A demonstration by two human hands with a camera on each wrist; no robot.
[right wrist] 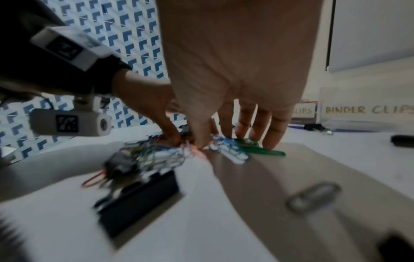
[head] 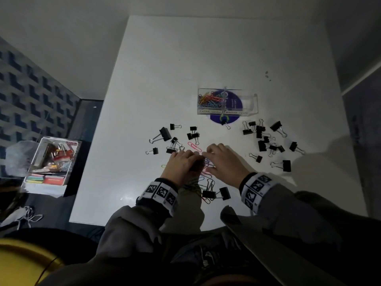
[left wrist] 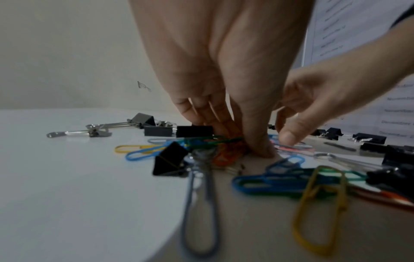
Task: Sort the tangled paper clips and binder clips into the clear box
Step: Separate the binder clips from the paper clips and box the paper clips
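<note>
both hands work the tangled paper clips (head: 203,176) near the table's (head: 185,58) front edge: left hand (head: 181,162) pinches them, right hand (head: 224,162) presses with spread fingers. clear box (head: 226,102) lies beyond, long axis left-right; bare tabletop behind it.

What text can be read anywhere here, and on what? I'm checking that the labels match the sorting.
"BINDER CLIPS": gold lettering on the right front label of the clear plastic box.
"...LIPS": end of the left label; the rest is hidden behind the right hand.
White print on the purple round disc under the box: too small.
Sheet of printed lines: blurred.
</note>
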